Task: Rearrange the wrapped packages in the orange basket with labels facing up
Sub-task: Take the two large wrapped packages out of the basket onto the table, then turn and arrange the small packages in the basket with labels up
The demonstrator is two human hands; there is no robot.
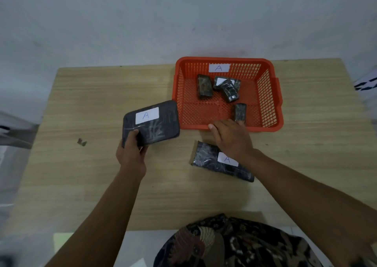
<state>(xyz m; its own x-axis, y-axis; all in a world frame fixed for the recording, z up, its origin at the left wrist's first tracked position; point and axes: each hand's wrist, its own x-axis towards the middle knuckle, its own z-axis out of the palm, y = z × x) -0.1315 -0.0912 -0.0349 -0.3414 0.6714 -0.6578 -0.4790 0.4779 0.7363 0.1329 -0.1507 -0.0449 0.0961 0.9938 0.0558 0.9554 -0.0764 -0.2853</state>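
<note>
Left hand [130, 150]: closed on the near-left corner of a large dark wrapped package [151, 123], thumb on top, fingers beneath. The package is raised off the table [85, 185], tilted, white "A" label up, its far-right edge just beside the orange basket [275, 103].

Right hand [231, 137]: palm down, fingers loosely spread, holding nothing, fingertips at the basket's near rim. The wrist passes over a second large package [206, 157] lying flat on the table at 6 o'clock from the basket, "A" label up.

Basket interior: four small wrapped packages. One at 10 o'clock [204, 86], no label visible. Two at 12 o'clock, one [230, 91] overlapping the other [218, 81], which shows a white label. One at 5 o'clock [240, 111], no label visible. An "A" tag [218, 68] sits on the far wall.
</note>
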